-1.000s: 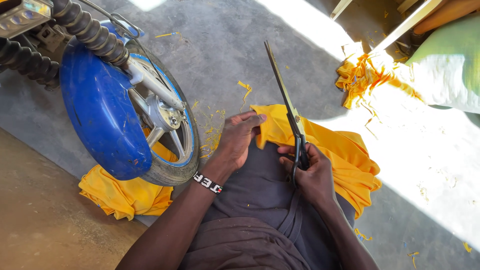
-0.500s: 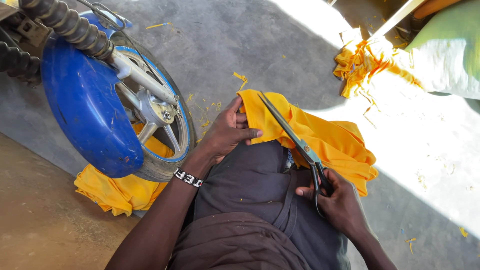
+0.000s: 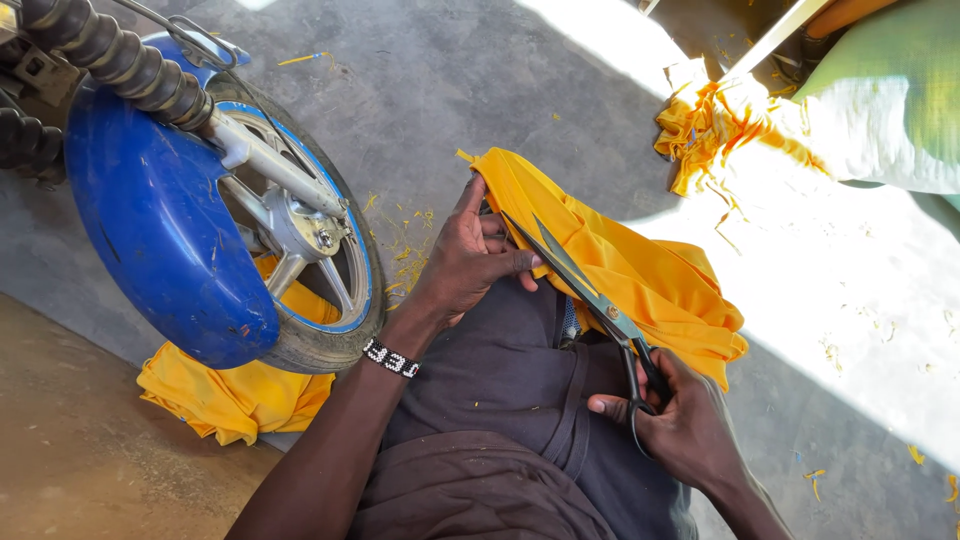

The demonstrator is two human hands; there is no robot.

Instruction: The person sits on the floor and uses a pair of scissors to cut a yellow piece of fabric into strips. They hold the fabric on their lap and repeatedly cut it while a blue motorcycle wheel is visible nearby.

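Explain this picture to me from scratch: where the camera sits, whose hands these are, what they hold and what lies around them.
There is no machine here. The camera is worn on a person's head and looks down over their lap, so both arms belong to that person. The left hand, with a beaded wristband on its wrist, pinches the edge of a yellow cloth draped over the knees. The right hand grips the loops of a pair of scissors, whose open blades meet the cloth's edge beside the left hand's fingers. On the left stands a motorcycle wheel under a blue mudguard, with more yellow cloth beneath it. Yellow scraps dot the concrete floor; a tangle of yellow strips lies top right, by a green sack.
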